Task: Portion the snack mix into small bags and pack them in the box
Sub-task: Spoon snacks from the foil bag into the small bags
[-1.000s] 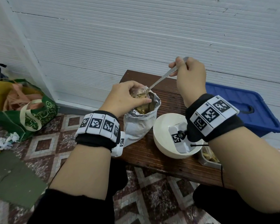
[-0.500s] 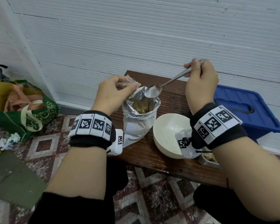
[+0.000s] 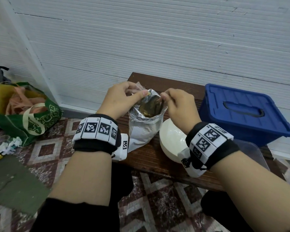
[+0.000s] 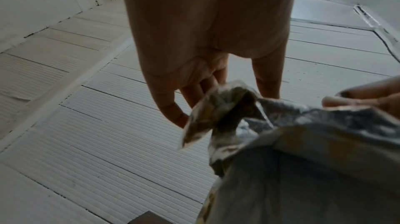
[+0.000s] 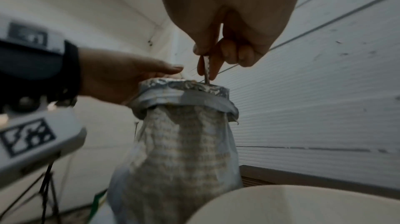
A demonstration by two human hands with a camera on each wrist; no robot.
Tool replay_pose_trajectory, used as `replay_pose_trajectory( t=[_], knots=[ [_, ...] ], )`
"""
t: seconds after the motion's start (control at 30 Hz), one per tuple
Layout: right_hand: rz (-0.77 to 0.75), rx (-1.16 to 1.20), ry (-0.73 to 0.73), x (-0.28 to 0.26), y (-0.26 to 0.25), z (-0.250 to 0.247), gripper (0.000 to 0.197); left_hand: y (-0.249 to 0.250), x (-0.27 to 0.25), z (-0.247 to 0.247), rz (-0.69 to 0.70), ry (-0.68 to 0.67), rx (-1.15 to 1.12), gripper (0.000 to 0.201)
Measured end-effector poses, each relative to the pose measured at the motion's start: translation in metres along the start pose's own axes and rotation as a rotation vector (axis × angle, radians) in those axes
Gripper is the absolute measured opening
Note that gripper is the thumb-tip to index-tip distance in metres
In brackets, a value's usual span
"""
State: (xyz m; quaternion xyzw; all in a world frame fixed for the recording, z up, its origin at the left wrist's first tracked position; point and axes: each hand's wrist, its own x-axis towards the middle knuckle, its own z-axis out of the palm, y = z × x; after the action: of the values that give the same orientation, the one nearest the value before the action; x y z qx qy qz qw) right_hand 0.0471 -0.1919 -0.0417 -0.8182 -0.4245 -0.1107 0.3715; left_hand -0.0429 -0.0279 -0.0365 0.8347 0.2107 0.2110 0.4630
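Left hand: I have my left hand (image 3: 122, 99) at the far-left rim of the snack bag (image 3: 145, 129), thumb and fingertips pinched together on a small clear bag (image 3: 138, 87) held just above that rim. In the left wrist view the clear bag (image 4: 207, 113) hangs crumpled off my curled fingertips (image 4: 173, 113), with bits of snack showing through it.

Right hand: my right hand (image 3: 179, 106) is just right of the snack bag's mouth, fingers curled round the handle of a spoon (image 5: 206, 69). In the right wrist view the handle runs straight down from my thumb and fingers into the bag's opening; the bowl of the spoon is hidden inside.

Snack bag: silver, standing upright on the bench (image 3: 157, 158), its top rolled down into a cuff. I can see brown snack mix (image 3: 149, 108) inside it from the head view.

Bowl: a white bowl (image 3: 171, 141) sits on the bench just right of the snack bag, partly under my right wrist. I see nothing in the part of it that shows.

Clear tub: a see-through plastic tub (image 3: 251, 151) sits at the right end of the bench, mostly behind my right forearm; I cannot tell what is in it.

Blue box: a blue lidded box (image 3: 241, 113) stands to the right, beyond the bench, lid on.

Floor, left: a green shopping bag (image 3: 28, 119) stuffed with cloth against the wall, and crumpled paper (image 3: 9, 144) near it on the tiles.
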Motion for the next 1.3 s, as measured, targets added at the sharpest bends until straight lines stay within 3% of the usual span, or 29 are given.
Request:
replay_pose_trajectory(
  t=[0.3,0.5,0.67,0.93,1.13,1.3],
  knots=[
    [0.515,0.328,0.138,0.009,0.008,-0.007,0.035,0.002,-0.001,0.001,-0.003,0.000,0.020,0.032],
    [0.714,0.426,0.261,0.012,0.016,-0.007,0.043,0.002,-0.001,0.000,-0.011,0.021,0.008,0.031],
    [0.709,0.401,0.331,0.019,0.018,-0.018,0.042,0.004,-0.003,-0.001,0.014,0.040,0.023,0.026],
    [0.696,0.345,0.480,0.036,0.017,-0.051,0.037,0.003,-0.005,-0.008,0.033,0.009,0.024,0.035],
    [0.653,0.329,0.439,0.044,0.007,-0.046,0.037,0.006,-0.006,-0.002,0.075,-0.049,0.170,0.047],
    [0.611,0.316,0.390,0.048,-0.002,-0.045,0.039,0.006,-0.004,-0.003,0.079,-0.075,0.199,0.045]
  ],
)
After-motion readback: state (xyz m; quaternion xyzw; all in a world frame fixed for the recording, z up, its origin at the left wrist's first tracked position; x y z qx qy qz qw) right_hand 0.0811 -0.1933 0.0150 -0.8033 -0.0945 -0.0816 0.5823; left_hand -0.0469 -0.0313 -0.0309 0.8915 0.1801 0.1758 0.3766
